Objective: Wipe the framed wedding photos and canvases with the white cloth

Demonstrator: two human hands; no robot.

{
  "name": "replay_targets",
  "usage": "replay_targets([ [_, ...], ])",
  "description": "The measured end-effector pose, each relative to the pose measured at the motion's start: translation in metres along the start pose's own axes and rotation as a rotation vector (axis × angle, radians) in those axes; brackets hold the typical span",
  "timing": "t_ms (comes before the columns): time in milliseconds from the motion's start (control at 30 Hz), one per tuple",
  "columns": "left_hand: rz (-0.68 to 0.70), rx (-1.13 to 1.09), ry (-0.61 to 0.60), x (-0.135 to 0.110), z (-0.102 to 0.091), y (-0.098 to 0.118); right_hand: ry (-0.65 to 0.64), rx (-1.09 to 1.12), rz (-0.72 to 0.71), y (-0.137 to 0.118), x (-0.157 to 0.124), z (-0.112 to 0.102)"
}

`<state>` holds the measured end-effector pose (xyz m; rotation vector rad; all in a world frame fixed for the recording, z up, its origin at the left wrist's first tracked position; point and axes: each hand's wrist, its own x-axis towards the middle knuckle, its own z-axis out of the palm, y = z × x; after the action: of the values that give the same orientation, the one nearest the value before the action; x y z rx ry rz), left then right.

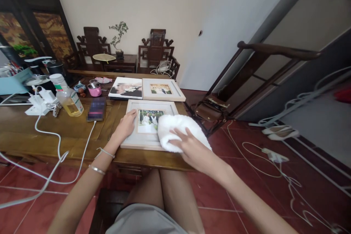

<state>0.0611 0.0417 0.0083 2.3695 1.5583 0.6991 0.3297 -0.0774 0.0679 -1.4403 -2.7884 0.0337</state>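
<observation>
A picture frame [128, 140] with a pale wooden border lies flat near the table's front edge, and its photo [146, 121] shows people outdoors among greenery. My left hand [126, 124] grips the left side of this frame, fingers closed over its border. A fluffy white cloth [192, 126] is under my right hand [186, 144], whose fingers press into it. The cloth covers the frame's right part and hangs past its right edge. Behind lie a second wooden frame [178, 94] and a white-edged photo panel [113, 91], side by side.
On the left of the wooden table [16, 128] are a phone [96, 109] on a cable, a bottle of yellowish liquid [70, 98], a pink cup [94, 89] and a power strip [35, 108]. A wooden chair [227, 84] with a brown bag [210, 111] stands right; cables cross the floor.
</observation>
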Motion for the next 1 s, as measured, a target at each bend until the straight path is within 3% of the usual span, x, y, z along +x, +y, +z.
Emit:
replay_targets([
  [100, 0.000, -0.002, -0.005, 0.000, 0.000, 0.000, -0.013, -0.001, 0.018, -0.017, -0.008, -0.002],
  [367, 0.010, -0.009, 0.001, 0.001, -0.003, 0.002, 0.128, 0.037, -0.122, -0.074, 0.045, 0.007],
  [467, 0.021, -0.012, -0.003, 0.001, -0.004, 0.001, 0.159, 0.064, -0.100, -0.067, 0.034, 0.011],
  [700, 0.026, 0.005, -0.008, 0.001, -0.002, 0.000, 0.167, 0.032, 0.075, -0.010, -0.026, 0.013],
  [833, -0.001, 0.024, -0.012, 0.000, -0.001, 0.003, 0.176, 0.064, 0.059, -0.025, -0.014, 0.015],
  [1000, 0.012, 0.015, -0.008, 0.000, -0.001, 0.001, 0.183, 0.135, -0.069, -0.052, 0.017, 0.013],
])
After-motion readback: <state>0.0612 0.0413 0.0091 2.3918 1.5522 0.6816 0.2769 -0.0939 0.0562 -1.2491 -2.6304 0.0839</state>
